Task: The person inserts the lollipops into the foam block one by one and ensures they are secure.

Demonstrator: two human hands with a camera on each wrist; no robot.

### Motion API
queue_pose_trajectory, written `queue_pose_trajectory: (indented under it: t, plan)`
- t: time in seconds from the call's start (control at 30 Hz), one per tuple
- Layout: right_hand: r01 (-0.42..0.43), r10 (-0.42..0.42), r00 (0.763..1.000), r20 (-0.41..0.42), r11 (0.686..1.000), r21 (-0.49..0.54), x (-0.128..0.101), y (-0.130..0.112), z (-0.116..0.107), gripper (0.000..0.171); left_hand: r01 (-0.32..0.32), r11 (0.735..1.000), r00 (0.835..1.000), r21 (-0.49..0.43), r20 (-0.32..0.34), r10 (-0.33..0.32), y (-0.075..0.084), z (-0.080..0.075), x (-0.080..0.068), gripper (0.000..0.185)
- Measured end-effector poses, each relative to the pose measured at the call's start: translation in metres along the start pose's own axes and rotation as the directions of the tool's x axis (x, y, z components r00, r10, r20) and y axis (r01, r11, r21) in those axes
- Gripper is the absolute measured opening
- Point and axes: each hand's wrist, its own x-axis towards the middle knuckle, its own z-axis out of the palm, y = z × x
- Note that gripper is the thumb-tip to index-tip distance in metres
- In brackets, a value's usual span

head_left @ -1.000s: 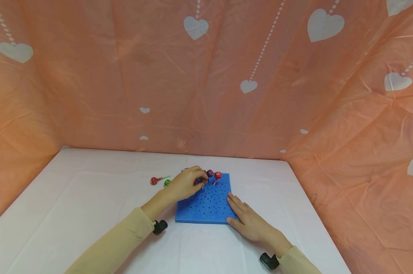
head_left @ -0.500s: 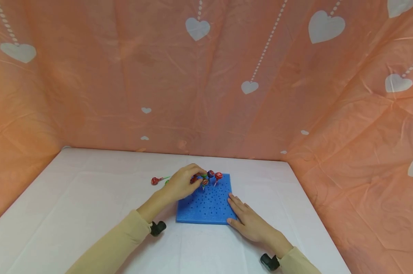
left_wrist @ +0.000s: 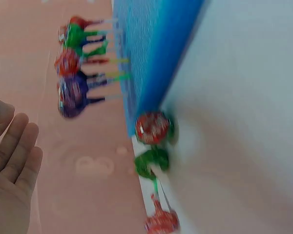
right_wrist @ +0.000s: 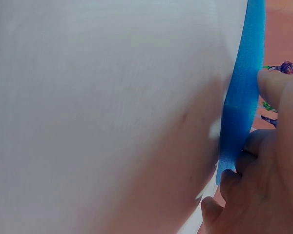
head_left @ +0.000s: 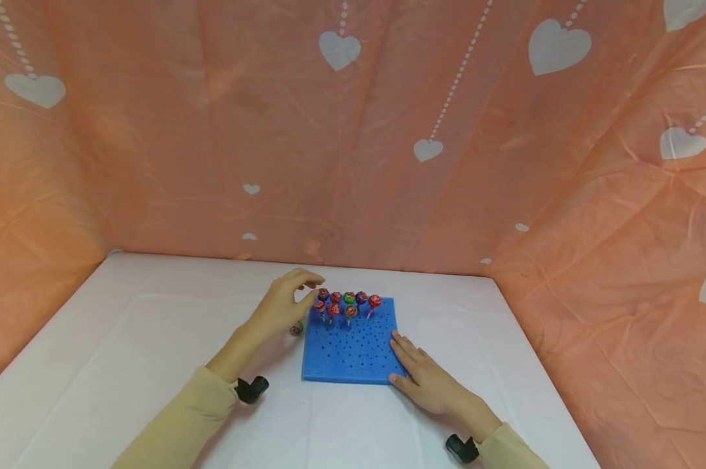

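My left hand hovers just off the back left corner of a blue foam board, its fingers loosely bent around nothing. Several wrapped lollipops stand upright in the board's holes, in two rows near its back edge. In the left wrist view, a purple lollipop is the standing one closest to that hand. My right hand rests along the board's right edge with its fingers extended; the right wrist view shows the thumb against the foam.
Loose lollipops lie on the white table left of the board. One red-and-green lollipop shows below the left hand. The left wrist view also has a green-wrapped piece and a red lollipop. An orange heart-printed sheet encloses the table.
My left hand has let go of a lollipop in the front row and moved left, off the board, uncovering both rows. The right hand stays in place.
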Motion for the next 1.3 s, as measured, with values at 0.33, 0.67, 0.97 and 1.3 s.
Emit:
queue_pose_trajectory:
  t: [0.33, 0.67, 0.97, 1.3]
  plan:
    - [-0.009, 0.009, 1.0, -0.001, 1.0, -0.015, 0.0, 0.002, 0.001, 0.074, 0.017, 1.0, 0.997, 0.011, -0.07, -0.016, -0.032, -0.025, -0.011, 0.024]
    - [0.004, -0.004, 1.0, 0.0, 1.0, 0.001, 0.001, 0.002, 0.0, 0.074, 0.081, 0.993, 0.996, 0.084, 0.022, -0.083, -0.057, -0.046, -0.022, 0.025]
    - [0.01, -0.01, 1.0, 0.0, 1.0, 0.007, 0.001, 0.002, 0.0, 0.075, 0.111, 0.981, 0.969, 0.157, 0.204, -0.142, -0.064, -0.06, -0.031, 0.022]
    - [0.0, 0.0, 1.0, -0.002, 1.0, -0.01, 0.001, 0.003, 0.001, 0.075, 0.005, 0.97, 0.954, 0.243, 0.29, -0.078, -0.072, -0.056, -0.038, 0.017]
